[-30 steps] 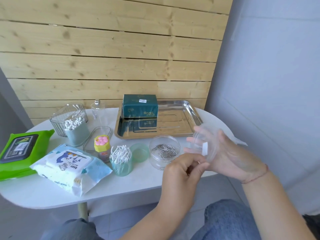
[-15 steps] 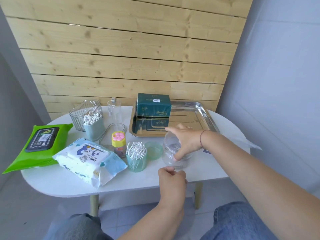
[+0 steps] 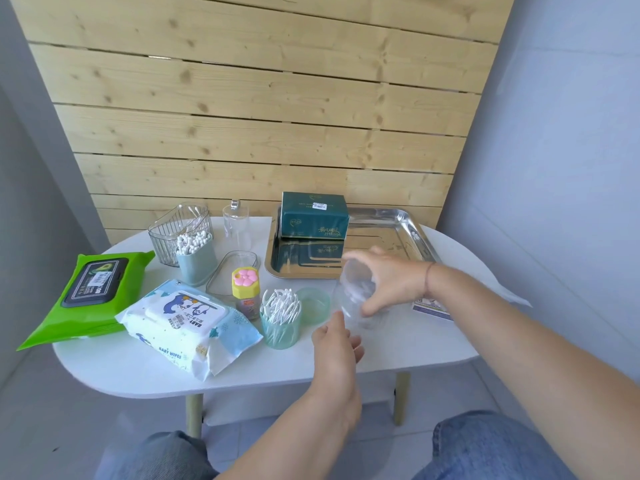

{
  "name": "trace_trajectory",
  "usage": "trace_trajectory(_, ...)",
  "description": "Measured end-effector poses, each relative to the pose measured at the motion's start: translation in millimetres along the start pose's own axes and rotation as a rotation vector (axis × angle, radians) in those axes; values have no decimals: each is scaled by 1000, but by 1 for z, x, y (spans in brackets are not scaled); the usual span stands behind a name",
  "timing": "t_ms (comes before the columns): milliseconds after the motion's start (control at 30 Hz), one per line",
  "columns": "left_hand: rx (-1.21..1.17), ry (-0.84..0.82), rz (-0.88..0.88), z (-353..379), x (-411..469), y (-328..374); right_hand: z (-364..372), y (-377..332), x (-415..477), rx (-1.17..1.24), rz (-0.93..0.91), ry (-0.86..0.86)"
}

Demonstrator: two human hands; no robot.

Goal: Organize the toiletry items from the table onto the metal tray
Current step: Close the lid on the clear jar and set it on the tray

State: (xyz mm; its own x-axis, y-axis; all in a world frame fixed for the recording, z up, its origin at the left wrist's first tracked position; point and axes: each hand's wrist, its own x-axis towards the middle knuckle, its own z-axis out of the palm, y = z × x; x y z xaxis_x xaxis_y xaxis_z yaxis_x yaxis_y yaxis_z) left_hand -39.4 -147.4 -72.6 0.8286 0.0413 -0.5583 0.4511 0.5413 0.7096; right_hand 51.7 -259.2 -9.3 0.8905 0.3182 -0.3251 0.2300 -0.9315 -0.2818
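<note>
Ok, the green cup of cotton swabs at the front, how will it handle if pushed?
Probably light: the green cup is thin translucent plastic holding only swabs. It looks taller than wide, so a push may tip it. Its top is open, swabs fanning above the rim, so they could spill.

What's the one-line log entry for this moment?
right hand: grips jar | left hand: open, by jar | tray: holds tissue box
</note>
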Motion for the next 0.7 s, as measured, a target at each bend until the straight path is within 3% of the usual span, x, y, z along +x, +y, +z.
trace_trajectory(67, -107, -81, -59, 4, 1, 5, -22, 3, -13, 104, -72, 34)
trace_trajectory(200, -305, -494, -230, 8, 5, 15, -37, -3, -33, 193, -198, -48)
trace_trajectory(267, -382, -600, -242, 8, 6, 20, -34, -6, -37, 169, -221, -73)
trace_trajectory(500, -350, -643, -224, 4, 10, 24, -38, -12, -44, 92, -233, -101)
trace_trajectory(700, -255, -658, -39, 5, 12, 20, -34, -21, -50, 95, -156, 19)
